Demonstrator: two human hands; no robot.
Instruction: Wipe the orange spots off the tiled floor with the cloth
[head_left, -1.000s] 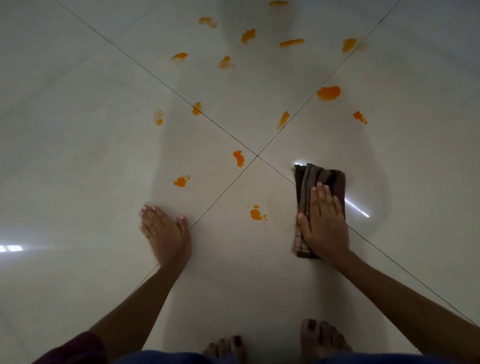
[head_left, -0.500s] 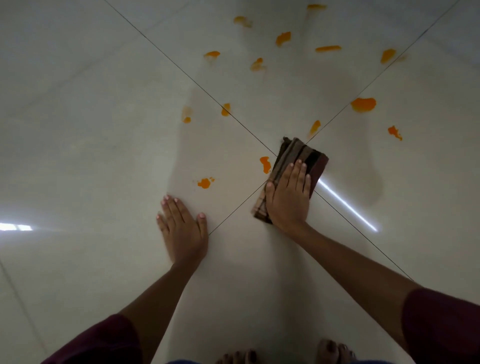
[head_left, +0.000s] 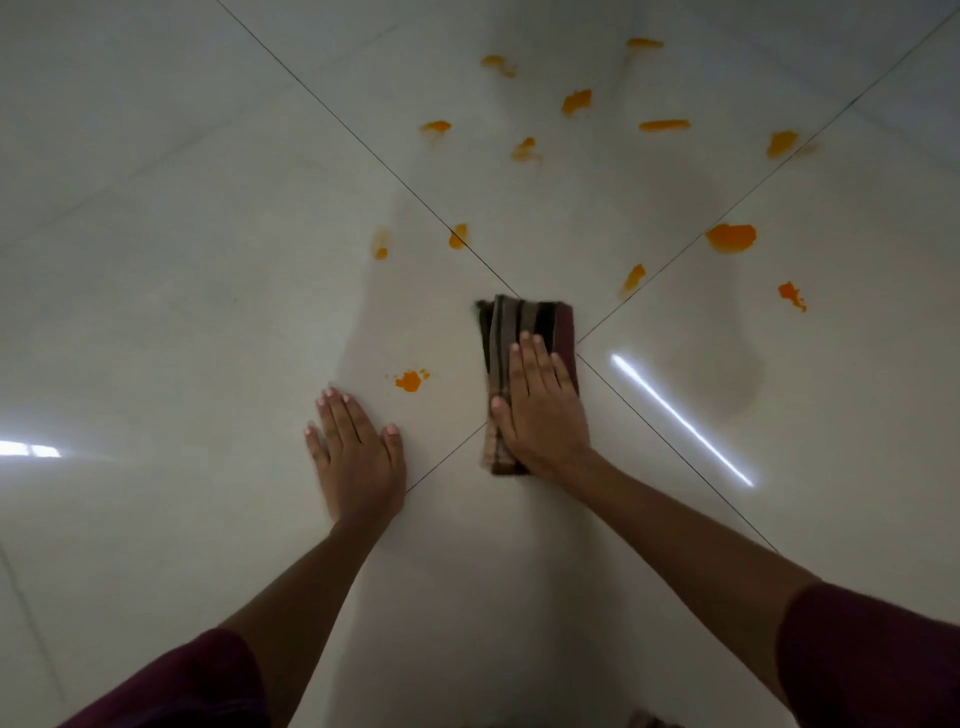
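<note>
Head cam, looking down, floor close-ish.

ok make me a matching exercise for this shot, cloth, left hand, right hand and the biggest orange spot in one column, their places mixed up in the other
1. cloth
2. left hand
3. right hand
4. biggest orange spot

A. flat on bare tile
B. far right, beyond the cloth
C. pressing on the cloth
D. over the crossing of the tile joints

Pairs: 1-D, 2-A, 3-C, 4-B

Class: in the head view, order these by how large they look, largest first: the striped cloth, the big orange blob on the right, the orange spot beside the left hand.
1. Striped cloth
2. Big orange blob, though it lies farther from the camera
3. Orange spot beside the left hand
</note>
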